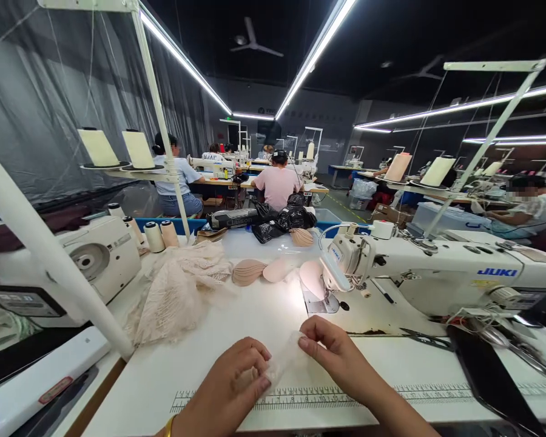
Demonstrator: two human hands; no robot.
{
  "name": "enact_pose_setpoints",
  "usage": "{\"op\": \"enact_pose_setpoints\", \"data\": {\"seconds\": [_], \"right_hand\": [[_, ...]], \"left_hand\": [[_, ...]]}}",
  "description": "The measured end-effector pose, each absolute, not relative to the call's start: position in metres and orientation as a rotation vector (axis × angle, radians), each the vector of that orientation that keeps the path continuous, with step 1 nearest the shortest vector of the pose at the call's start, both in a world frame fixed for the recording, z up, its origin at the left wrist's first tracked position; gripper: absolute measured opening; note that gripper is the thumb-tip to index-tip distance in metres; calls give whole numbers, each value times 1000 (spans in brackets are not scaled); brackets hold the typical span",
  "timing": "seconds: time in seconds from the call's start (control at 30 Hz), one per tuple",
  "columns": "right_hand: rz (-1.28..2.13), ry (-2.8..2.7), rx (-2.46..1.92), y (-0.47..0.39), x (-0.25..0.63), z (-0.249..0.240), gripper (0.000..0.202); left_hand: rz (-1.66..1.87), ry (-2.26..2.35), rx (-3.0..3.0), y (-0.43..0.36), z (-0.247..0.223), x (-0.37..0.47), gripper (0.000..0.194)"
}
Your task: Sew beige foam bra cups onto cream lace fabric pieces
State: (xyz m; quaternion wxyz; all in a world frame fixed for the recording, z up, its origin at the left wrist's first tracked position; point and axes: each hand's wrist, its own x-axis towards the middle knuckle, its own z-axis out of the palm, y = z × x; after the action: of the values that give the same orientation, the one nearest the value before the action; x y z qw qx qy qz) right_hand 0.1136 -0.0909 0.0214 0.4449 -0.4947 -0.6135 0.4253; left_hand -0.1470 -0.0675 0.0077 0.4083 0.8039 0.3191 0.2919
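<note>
A small piece of sheer whitish fabric (283,359) stretches between my two hands above the white table. My left hand (234,385) pinches its lower left end, with the fingers curled. At the upper right end my right hand (330,349) grips it between thumb and forefinger. Both hands are in front of the sewing machine (437,273), near a ruler strip (313,399) on the tabletop. Behind them lies a heap of beige lace (179,288). Stacked beige pads (248,272) and a pinkish pad (274,271) rest beside the lace.
Black scissors (426,340) and a dark phone-like slab (491,376) lie at the right. Thread cones (153,237) stand at the back left, near a white pole (59,255). Black plastic bags (284,221) sit behind the table. Several people work farther back.
</note>
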Motion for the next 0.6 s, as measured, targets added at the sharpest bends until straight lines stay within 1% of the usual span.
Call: {"op": "enact_pose_setpoints", "data": {"seconds": [0.1, 0.2, 0.27, 0.3, 0.37, 0.4, 0.47, 0.5, 0.6], "right_hand": [[1143, -1258, -1215, -101, 106, 16, 42], [1119, -1139, -1211, -108, 97, 12, 50], [1131, -1089, -1196, -110, 91, 11, 51], [1149, -1060, -1181, -111, 89, 11, 51], [1187, -998, -1136, -109, 86, 11, 51], [1204, -971, -1111, -108, 86, 11, 51], [1228, -937, -1068, -104, 87, 9, 51], [1234, -931, -1054, -101, 89, 7, 51], [1210, -961, -1054, -95, 96, 1, 52]], "left_hand": [[871, 808, 1643, -64, 18, -144, 36], [963, 760, 1382, -61, 16, -140, 42], [970, 687, 1375, -59, 10, -138, 43], [959, 666, 1418, -59, 6, -137, 49], [902, 709, 1551, -59, 0, -136, 68], [860, 767, 1613, -59, -1, -136, 66], [789, 893, 1662, -58, -1, -134, 42], [787, 930, 1658, -58, 1, -133, 38], [967, 935, 1542, -57, 12, -125, 46]]}}
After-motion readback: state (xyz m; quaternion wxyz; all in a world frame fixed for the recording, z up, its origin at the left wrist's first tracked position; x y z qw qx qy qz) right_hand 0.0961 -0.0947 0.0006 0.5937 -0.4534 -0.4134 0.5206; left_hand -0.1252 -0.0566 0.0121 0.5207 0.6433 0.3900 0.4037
